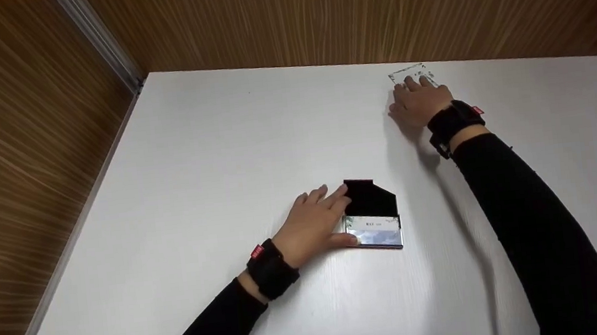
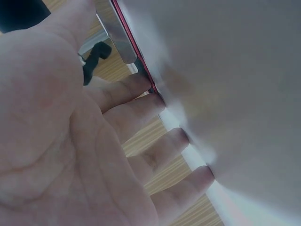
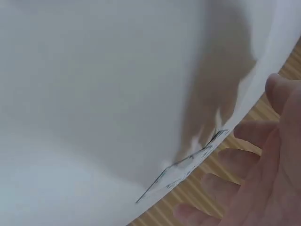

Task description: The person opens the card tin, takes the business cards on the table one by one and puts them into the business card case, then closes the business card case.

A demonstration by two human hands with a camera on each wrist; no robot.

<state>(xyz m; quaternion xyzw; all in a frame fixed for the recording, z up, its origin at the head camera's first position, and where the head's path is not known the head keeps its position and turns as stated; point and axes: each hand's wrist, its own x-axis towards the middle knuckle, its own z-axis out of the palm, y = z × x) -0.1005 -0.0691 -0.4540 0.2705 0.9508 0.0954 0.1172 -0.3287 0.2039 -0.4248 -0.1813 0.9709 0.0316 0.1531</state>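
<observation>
A card case [image 1: 376, 247] lies on the white table with its black lid [image 1: 371, 197] folded back. Inside it shows a printed card [image 1: 374, 225] with a pale upper part and a bluish lower part. My left hand [image 1: 313, 224] rests at its left side, thumb on the near left corner and a finger at the lid. In the left wrist view, fairly straight fingers touch the table and the red-lined edge of the case [image 2: 136, 44]. Farther off, my right hand [image 1: 420, 102] hovers over a patterned card [image 1: 411, 72], fingers spread, partly covering it; the right wrist view shows this card [image 3: 188, 164] flat.
The white table [image 1: 240, 140] ends at a wood-grain panel [image 1: 305, 17] behind the patterned card. Another wood-grain panel [image 1: 15, 164] stands along the left side. Metal frame posts [image 1: 96, 39] mark the corners.
</observation>
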